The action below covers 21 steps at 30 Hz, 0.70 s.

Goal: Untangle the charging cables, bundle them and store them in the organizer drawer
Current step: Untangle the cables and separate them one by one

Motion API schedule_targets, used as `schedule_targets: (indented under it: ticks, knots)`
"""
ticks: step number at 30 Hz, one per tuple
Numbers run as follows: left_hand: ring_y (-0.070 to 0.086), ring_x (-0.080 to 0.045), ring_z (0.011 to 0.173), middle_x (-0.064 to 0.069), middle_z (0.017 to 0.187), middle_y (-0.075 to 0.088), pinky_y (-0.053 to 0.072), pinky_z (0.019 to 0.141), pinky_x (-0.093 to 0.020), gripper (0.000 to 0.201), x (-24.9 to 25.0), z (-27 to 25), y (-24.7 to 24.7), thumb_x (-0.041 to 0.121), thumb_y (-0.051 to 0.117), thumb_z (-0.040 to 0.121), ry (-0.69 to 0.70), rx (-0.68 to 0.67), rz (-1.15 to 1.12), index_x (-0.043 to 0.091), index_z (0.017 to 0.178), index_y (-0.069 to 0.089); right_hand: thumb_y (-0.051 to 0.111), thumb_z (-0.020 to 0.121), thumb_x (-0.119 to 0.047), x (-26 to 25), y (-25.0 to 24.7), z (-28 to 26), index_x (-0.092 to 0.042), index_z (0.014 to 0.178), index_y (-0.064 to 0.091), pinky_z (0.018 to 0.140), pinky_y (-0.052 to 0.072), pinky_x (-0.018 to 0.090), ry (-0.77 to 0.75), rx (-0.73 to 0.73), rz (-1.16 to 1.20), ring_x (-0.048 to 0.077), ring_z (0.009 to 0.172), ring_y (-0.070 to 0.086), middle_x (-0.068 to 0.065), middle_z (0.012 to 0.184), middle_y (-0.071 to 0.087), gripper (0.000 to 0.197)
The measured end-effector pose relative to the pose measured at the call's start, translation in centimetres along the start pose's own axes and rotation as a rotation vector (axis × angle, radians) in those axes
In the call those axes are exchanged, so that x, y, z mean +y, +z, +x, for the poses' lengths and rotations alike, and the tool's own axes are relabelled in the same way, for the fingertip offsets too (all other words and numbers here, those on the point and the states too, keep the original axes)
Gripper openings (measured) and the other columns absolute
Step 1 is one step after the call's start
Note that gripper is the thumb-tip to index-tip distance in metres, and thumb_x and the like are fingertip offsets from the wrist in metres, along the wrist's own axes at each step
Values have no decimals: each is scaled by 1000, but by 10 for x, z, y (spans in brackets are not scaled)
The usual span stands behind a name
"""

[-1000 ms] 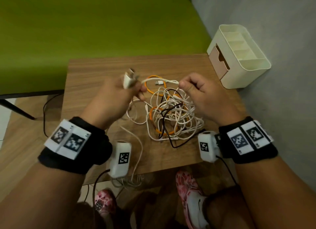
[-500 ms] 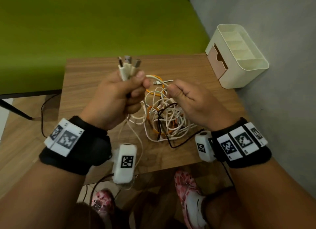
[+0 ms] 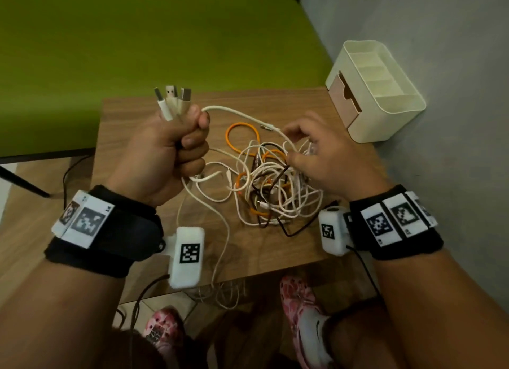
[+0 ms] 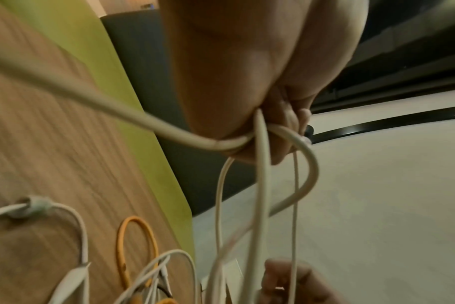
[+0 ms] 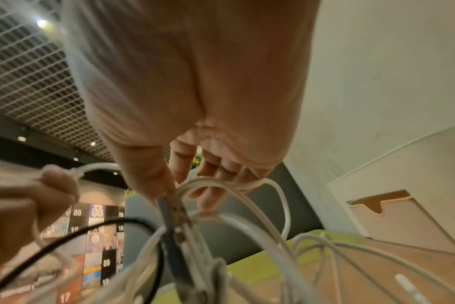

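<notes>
Sitting at the table's point(image 3: 132, 126) two-o'clock corner against the wall, the organizer point(image 3: 385, 104) shows bare top compartments and a shut drawer point(image 3: 343, 98). Left hand point(image 3: 165, 151) fists three white plugs point(image 3: 172, 101); right hand point(image 3: 325, 159), fingers loosely spread, pinches a white cable point(image 3: 248, 116) above the tangle point(image 3: 270, 186) at table centre.

You are seated in what looks like a public lounge or commercial hall: a small wooden table point(image 3: 275, 101) stands against a grey wall point(image 3: 440, 120), beside a green upholstered bench point(image 3: 137, 43), under an open-grid ceiling point(image 5: 26, 72) with spotlights.
</notes>
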State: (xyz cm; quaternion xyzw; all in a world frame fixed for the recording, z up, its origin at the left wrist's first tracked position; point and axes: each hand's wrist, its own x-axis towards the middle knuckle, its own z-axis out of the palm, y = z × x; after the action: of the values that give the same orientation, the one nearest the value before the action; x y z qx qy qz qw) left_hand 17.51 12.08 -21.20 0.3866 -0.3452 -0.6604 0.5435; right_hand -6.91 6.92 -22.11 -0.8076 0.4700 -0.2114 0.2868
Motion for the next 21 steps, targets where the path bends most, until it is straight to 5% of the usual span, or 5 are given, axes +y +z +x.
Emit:
schedule_targets:
  ticks: [4,9,14,17,21]
  knots:
    - [17,-1,40,10,55,30,11,35,-16,27,8,1,-10,25,38,101,100,45,-25,17,78,50,67,82,-6,-5,1,-3,-24,110,59,82,38,3,28,-65,39,-5,97,50,-13,105,51,35]
    - [16,-2,41,10,55,29,12,35,-16,29,16,1,-23,24,36,103,88,113,0,18,78,49,68,84,-10,13,-6,-6,-34,103,57,71,38,16,245,-139,-93,5,99,53,-18,110,48,32]
    - [16,-3,42,7,54,28,10,38,-18,27,3,4,-8,21,38,102,46,98,87,15,77,48,62,86,-16,-17,4,-6,-26,110,60,85,47,22,6,108,127,3,94,57,-15,108,54,26]
    - [18,-3,41,7,54,30,11,37,-18,26,5,4,-8,21,38,102,57,116,59,15,78,49,64,92,-19,-29,19,-7,-26,112,60,89,53,25,43,-29,385,5,99,63,-7,105,64,21]
    - [22,-3,40,5,57,47,18,35,-16,24,5,5,-16,20,43,102,65,252,158,12,82,55,58,98,-16,-22,23,-10,-12,99,66,74,55,36,129,-118,376,11,72,63,-3,79,64,9]
